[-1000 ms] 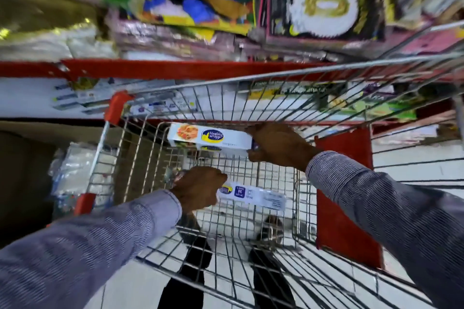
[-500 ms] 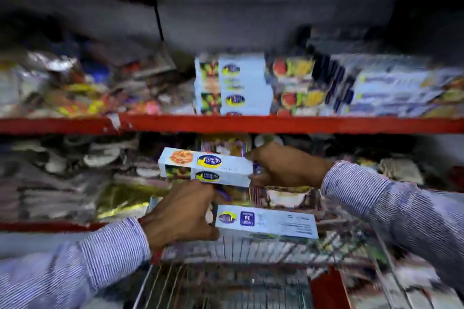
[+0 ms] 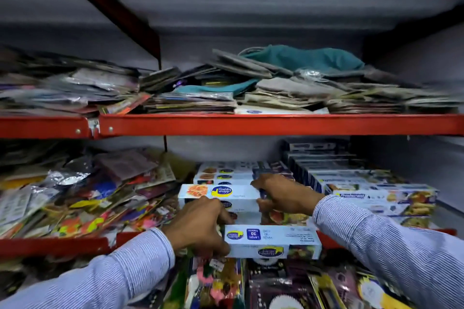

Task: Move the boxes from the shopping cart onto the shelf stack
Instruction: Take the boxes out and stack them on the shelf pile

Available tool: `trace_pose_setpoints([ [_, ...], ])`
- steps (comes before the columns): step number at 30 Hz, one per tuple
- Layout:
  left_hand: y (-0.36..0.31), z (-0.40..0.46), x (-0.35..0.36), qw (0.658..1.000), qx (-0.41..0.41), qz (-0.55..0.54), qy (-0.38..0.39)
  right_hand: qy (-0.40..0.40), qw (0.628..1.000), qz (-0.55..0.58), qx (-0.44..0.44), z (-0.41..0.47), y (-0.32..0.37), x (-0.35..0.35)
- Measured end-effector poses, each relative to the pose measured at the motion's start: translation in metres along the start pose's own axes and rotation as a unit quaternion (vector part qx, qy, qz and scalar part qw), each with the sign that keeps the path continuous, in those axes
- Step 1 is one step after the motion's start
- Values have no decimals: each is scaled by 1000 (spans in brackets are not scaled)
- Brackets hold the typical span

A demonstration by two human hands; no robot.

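Observation:
My right hand [image 3: 283,195] grips the right end of a long white wrap box [image 3: 216,192] with a blue-and-yellow logo and holds it level over the front of the middle shelf. Just behind it lies a stack of the same white boxes [image 3: 223,173]. My left hand [image 3: 200,226] holds the left end of a second white box [image 3: 272,241], which hangs lower, in front of the red shelf edge [image 3: 55,246]. The shopping cart is out of view.
Loose colourful packets [image 3: 82,198] fill the shelf to the left of the stack. Rows of other foil and wrap boxes [image 3: 371,190] sit to its right. The shelf above [image 3: 276,124] carries flat packets and a teal cloth. More hanging packets [image 3: 288,283] lie below.
The view has swung up from the cart to the shelves. Both hands have carried their boxes up and forward, and the right hand's box has reached the stack on the middle shelf.

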State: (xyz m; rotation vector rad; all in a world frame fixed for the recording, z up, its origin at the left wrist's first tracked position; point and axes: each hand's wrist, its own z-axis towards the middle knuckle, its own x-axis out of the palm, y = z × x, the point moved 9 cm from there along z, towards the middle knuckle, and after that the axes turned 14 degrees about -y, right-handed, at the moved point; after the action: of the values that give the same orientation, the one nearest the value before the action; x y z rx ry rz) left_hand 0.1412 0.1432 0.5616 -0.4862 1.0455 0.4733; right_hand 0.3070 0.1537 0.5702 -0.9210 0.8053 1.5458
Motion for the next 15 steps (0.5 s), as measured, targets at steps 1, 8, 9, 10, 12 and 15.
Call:
trace_pose_setpoints([
  [1,0,7,-2,1000,1,-5,-3,5,1000,0,6,6,-6,2],
  [8,18,43,7,1000,-6,-8,-13,10,999,-19,39,36,-34,31],
  [9,21,46,8,1000,-10,-9,-13,9,999,-19,45,39,-37,36],
  [10,24,48,8,1000,-13,-10,-13,10,999,-14,52,41,-44,42],
  [12,28,50,8,1000,-20,-13,-8,1,998,-3,59,46,-49,45],
  [15,35,54,11,999,-26,-24,3,-34,997,0,75,49,-56,40],
])
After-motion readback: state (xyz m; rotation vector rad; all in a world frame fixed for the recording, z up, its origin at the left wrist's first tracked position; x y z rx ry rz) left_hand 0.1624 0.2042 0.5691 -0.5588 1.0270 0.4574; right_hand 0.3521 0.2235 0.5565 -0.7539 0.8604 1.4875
